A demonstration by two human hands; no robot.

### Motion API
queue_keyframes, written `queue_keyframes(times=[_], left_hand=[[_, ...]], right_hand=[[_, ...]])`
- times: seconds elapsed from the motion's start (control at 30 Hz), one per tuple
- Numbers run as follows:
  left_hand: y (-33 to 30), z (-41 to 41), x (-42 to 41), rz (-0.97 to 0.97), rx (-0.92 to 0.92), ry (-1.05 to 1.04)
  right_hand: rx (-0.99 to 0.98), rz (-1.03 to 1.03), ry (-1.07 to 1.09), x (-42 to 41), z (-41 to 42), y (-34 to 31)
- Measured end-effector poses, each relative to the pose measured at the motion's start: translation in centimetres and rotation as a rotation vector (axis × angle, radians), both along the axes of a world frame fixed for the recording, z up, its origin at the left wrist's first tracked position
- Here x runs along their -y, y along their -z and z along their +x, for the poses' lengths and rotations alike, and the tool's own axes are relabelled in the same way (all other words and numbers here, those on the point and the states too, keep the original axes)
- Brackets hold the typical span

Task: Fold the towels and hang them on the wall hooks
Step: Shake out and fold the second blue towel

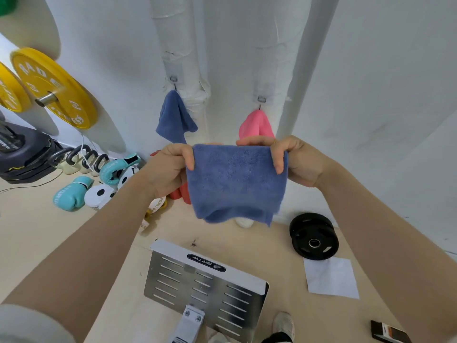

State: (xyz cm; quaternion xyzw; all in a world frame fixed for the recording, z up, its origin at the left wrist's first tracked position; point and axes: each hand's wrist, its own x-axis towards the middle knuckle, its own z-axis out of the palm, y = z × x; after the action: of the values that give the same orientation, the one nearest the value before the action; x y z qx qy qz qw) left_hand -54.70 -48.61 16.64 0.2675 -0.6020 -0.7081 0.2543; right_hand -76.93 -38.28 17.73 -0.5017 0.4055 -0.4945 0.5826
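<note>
I hold a folded blue towel [235, 184] up in front of the wall, its fold hanging down. My left hand [170, 167] pinches its top left corner and my right hand [294, 159] pinches its top right corner. Behind it, another blue towel [174, 117] hangs from the left wall hook [173, 79]. A pink towel [256, 125] hangs from the right wall hook [261, 99], its lower part hidden by my right hand.
Yellow weight plates [49, 87] on a bar stick out at the left, with kettlebells [81, 157] and boxing gloves [74, 194] on the floor below. A black weight plate [312, 236] lies at the right. A metal footplate [205, 288] sits below my hands.
</note>
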Motion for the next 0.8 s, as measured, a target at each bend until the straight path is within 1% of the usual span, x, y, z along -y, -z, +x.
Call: queue_keyframes(times=[0.07,0.13,0.23,0.27,0.33,0.4,0.5,0.57,0.63,0.67,0.73,0.8], left_hand=[[0.1,-0.3,0.0,-0.053,0.019,-0.030],[0.1,-0.6,0.0,-0.090,0.041,-0.055],[0.4,-0.5,0.4,-0.074,0.090,-0.081],[0.6,-0.4,0.4,-0.084,0.133,-0.058],[0.7,0.0,0.0,-0.183,0.252,0.020],[0.7,0.4,-0.6,-0.266,0.338,0.039],[0.3,0.5,-1.1,-0.260,0.380,0.030],[-0.1,0.4,-1.2,-0.258,0.376,-0.016],[-0.7,0.4,-1.6,-0.299,0.371,-0.082],[-1.0,0.3,-1.9,-0.316,0.357,-0.100],[-1.4,0.0,-2.6,-0.274,0.319,-0.070],[-1.1,-0.1,-3.2,-0.262,0.315,0.004]], right_hand=[[-0.078,0.006,0.080,0.3,-0.3,0.7],[-0.119,0.027,0.224,0.6,-0.4,0.9],[-0.207,0.079,0.380,1.0,-0.3,1.3],[-0.267,0.061,0.408,1.0,-0.3,1.6],[-0.354,0.015,0.396,0.4,-0.2,2.0],[-0.305,0.022,0.339,-0.2,0.0,2.4],[-0.181,0.097,0.284,-0.7,0.2,2.5],[-0.197,0.118,0.286,-0.9,0.3,2.3],[-0.194,0.128,0.326,-1.0,0.7,2.1],[-0.151,0.152,0.369,-1.1,1.1,1.9],[-0.044,0.199,0.449,-1.3,1.7,1.6],[-0.015,0.225,0.509,-1.2,2.0,1.4]])
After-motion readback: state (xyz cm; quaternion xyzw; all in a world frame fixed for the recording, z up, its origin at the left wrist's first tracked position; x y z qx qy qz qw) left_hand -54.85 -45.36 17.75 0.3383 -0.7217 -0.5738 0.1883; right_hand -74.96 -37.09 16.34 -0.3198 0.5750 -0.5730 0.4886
